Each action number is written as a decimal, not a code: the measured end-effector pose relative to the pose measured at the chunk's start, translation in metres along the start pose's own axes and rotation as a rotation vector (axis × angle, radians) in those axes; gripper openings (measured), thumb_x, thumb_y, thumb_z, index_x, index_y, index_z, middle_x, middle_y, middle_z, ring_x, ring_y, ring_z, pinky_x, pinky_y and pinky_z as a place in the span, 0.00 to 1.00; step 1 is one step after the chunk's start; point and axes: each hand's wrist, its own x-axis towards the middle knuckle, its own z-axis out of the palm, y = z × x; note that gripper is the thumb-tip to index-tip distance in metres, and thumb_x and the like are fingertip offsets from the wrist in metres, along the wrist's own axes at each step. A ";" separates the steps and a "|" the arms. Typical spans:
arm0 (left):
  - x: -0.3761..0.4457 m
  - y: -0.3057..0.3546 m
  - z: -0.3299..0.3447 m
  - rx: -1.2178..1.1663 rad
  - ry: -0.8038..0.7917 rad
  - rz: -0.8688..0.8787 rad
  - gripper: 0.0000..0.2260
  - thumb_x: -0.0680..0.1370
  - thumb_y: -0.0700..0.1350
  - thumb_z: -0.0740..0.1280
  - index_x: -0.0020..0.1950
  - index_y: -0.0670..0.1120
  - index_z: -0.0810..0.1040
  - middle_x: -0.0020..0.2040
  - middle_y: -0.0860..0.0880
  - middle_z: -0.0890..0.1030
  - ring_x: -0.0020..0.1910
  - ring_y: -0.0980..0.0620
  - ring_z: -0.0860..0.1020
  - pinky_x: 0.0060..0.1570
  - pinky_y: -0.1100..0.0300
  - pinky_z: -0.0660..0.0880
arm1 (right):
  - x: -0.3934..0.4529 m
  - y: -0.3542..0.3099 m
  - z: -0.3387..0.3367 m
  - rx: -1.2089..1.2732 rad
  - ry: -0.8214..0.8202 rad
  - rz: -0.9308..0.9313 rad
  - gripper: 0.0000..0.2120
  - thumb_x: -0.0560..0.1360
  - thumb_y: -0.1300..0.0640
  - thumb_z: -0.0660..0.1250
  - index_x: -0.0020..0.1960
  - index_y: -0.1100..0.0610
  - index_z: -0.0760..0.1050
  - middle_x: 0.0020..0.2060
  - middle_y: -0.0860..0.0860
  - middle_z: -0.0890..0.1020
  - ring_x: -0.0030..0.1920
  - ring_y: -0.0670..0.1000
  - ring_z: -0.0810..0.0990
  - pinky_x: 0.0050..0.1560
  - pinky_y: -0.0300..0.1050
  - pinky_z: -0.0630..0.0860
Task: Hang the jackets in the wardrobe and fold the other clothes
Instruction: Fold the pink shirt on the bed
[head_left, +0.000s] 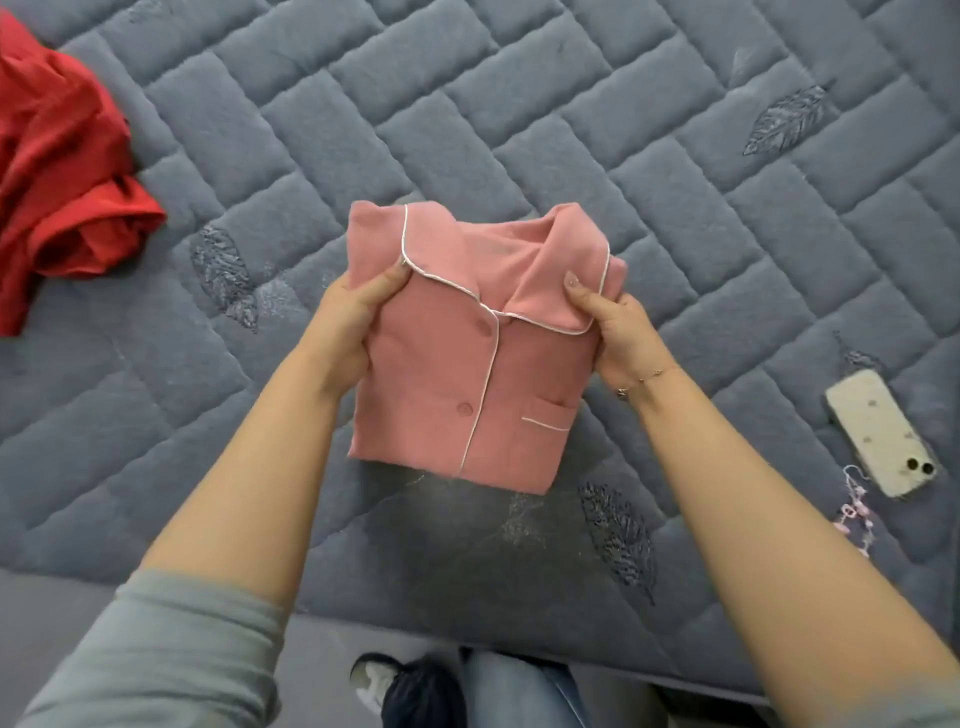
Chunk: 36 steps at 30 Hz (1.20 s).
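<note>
Folded pink shirt (467, 364) gripped at both sides: left hand (348, 322) and right hand (618, 332), thumbs pressed on collar. Shirt held over grey mattress (519, 130). Red garment (62, 171) crumpled far left of shirt; phone (878, 434) right.

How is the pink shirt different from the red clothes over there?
The pink shirt is folded into a neat rectangle; the red clothes lie crumpled in a heap. The shirt is gripped by both hands, left hand and right hand; nothing touches the red clothes. The shirt has white piping and buttons; the red looks plain. Both are over the grey quilted bed.
</note>
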 end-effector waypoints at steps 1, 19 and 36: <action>-0.022 0.005 -0.009 -0.047 0.003 0.061 0.13 0.72 0.50 0.74 0.55 0.48 0.83 0.52 0.49 0.85 0.52 0.53 0.83 0.43 0.61 0.79 | -0.016 -0.010 0.007 -0.016 -0.035 -0.028 0.11 0.73 0.58 0.72 0.55 0.60 0.80 0.46 0.52 0.86 0.46 0.49 0.85 0.44 0.43 0.81; -0.536 0.148 -0.218 -0.299 0.442 0.816 0.16 0.71 0.48 0.71 0.58 0.47 0.82 0.53 0.49 0.85 0.51 0.55 0.83 0.43 0.63 0.79 | -0.448 -0.106 0.322 -0.340 -0.792 -0.611 0.11 0.67 0.53 0.75 0.49 0.50 0.85 0.48 0.50 0.86 0.51 0.47 0.84 0.47 0.35 0.79; -0.937 0.057 -0.293 -0.583 1.606 1.199 0.14 0.70 0.50 0.73 0.54 0.50 0.84 0.52 0.48 0.85 0.51 0.53 0.83 0.41 0.64 0.79 | -0.779 0.054 0.588 -0.453 -1.973 -0.337 0.15 0.67 0.51 0.75 0.53 0.55 0.83 0.51 0.54 0.85 0.54 0.52 0.84 0.53 0.44 0.81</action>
